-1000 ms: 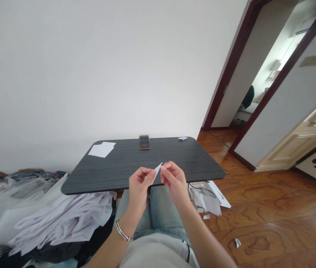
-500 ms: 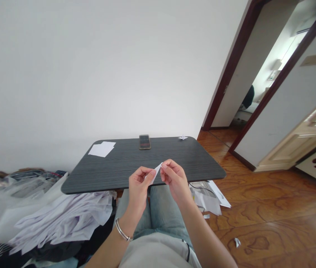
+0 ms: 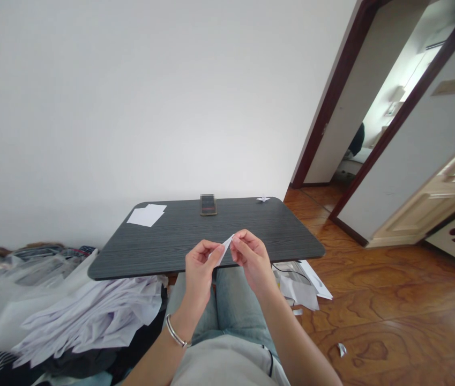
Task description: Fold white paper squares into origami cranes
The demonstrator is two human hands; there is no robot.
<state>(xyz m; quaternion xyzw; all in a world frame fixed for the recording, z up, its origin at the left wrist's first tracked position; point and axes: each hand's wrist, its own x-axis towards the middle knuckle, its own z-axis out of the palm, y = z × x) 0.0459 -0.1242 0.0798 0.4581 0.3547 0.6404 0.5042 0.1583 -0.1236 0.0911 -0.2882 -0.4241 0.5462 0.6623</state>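
A small piece of folded white paper (image 3: 225, 251) is held between my two hands, above the near edge of the dark table (image 3: 187, 236). My left hand (image 3: 203, 262) pinches its lower left part between thumb and fingers. At its upper tip, my right hand (image 3: 250, 257) pinches the paper with thumb and forefinger. Fingers cover part of the folds. On the table's far right corner sits a small folded paper crane (image 3: 263, 199). White paper sheets (image 3: 146, 215) lie overlapping at the far left.
A phone-like device (image 3: 208, 205) stands at the table's back, against the wall. Piled clothes (image 3: 94, 316) crowd the left side below the table. Papers (image 3: 299, 289) and a cable are beneath the right edge; a paper scrap (image 3: 342, 349) lies on the wooden floor (image 3: 396, 316).
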